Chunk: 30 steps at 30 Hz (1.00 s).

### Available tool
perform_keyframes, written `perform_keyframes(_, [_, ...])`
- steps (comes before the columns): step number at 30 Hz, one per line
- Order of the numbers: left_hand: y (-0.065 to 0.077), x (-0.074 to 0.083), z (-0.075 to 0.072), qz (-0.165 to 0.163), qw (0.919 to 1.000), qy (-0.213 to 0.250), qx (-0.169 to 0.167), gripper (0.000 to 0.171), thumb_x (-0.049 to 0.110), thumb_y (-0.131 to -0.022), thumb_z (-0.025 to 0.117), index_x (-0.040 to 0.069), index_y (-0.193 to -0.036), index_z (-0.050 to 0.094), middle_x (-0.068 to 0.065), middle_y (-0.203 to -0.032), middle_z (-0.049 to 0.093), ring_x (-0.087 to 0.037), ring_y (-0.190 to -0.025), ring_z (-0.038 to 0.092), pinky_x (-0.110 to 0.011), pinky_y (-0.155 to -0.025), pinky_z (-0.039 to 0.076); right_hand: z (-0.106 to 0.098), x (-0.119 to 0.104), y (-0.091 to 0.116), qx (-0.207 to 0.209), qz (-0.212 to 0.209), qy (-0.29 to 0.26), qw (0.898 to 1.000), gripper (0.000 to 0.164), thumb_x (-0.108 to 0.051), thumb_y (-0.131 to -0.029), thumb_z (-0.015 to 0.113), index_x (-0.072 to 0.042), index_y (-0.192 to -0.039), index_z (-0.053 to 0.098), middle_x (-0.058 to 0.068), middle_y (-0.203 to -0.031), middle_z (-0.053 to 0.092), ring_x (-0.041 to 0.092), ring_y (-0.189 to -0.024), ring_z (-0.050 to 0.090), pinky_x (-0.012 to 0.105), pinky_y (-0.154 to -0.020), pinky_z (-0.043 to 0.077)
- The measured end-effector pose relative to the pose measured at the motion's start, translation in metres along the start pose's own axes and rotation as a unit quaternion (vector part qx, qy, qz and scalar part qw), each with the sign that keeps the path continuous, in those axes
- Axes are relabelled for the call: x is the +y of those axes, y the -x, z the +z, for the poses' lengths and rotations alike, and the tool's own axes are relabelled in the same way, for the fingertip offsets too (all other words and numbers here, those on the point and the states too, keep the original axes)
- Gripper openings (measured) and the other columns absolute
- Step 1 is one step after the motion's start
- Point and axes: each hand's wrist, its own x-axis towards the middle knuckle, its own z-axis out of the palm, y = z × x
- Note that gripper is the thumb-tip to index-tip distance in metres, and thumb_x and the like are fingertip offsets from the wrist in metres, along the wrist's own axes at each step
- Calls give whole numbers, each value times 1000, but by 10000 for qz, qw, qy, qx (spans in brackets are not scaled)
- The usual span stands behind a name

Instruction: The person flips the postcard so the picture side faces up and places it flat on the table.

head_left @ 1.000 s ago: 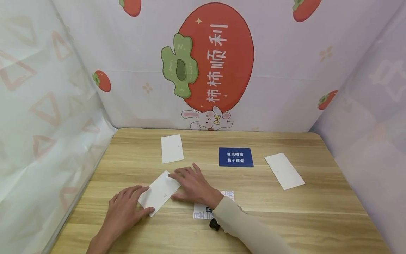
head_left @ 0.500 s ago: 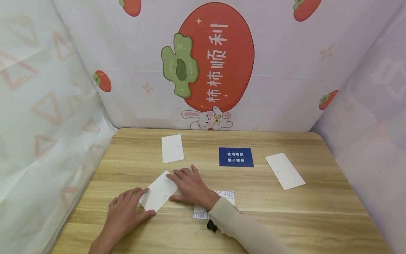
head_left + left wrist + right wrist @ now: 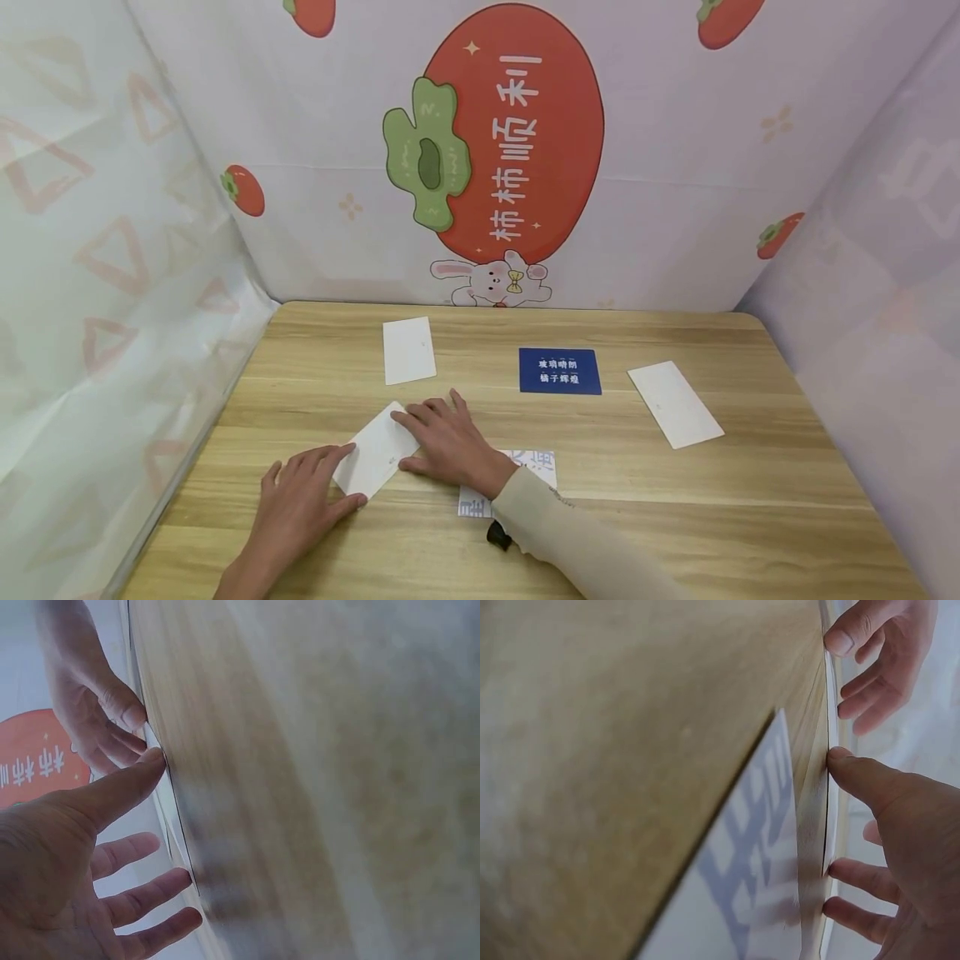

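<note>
From my remote feed, I am seeing the white card (image 3: pixel 375 457) lying left of the blue lettered card (image 3: pixel 560 372), nearer the person. The left hand (image 3: pixel 300 498) is touching its end farther from the blue card; the right hand (image 3: pixel 448 442), the nearer end. Both are spanning its edges, thumb and fingers spread; contact pressure I cannot tell, wrist views being blurry.

"柿柿顺利" on the red persimmon (image 3: pixel 558 133), "玻璃晴朗 橘子辉煌" on the blue card (image 3: pixel 560 388), apparently "海" on the part-hidden card (image 3: pixel 542 463)
</note>
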Motion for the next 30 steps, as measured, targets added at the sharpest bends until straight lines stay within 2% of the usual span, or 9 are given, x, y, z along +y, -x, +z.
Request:
perform_keyframes(7, [0,1,1,20,9999,141,61,73,43,-82,95,17,-145,67,-17,-142,67,-46,-131,61,-81,-105,41,1,-2,0,142,52,-345,9993,72,-55,-102,73,-27,-164,49,-3,-158,60,22,-145,56,69,-127,33])
perform_keyframes(12, [-3,1,2,-81,9992,384,-103,75,41,-83,94,14,-147,65,-21,-143,64,-50,-134,57,-80,-102,43,1,-3,0,132,167,-618,9979,73,-50,-101,77,-28,-164,49,-3,-158,61,22,-147,55,71,-127,30])
perform_keyframes(20, [-11,-1,-1,-370,9938,891,-548,85,40,-81,96,10,-152,61,-27,-146,58,-59,-141,41,-88,-109,22,1,-6,-1,94,326,-819,9961,73,-48,-99,79,-29,-163,50,-3,-160,59,21,-149,52,70,-129,28])
perform_keyframes(23, [-13,-3,-3,-390,9917,1027,-669,87,39,-81,96,7,-154,59,-29,-146,57,-60,-143,37,-89,-110,20,0,-7,-1,60,411,-875,9953,73,-47,-99,79,-28,-164,49,-2,-163,56,21,-150,51,69,-130,28])
perform_keyframes(30, [-13,-3,-3,-365,9888,1227,-770,85,37,-84,95,3,-153,59,-29,-143,57,-60,-141,39,-86,-111,21,1,-7,-1,-11,478,-917,9946,73,-46,-100,77,-28,-165,48,-3,-164,55,21,-152,49,68,-130,26])
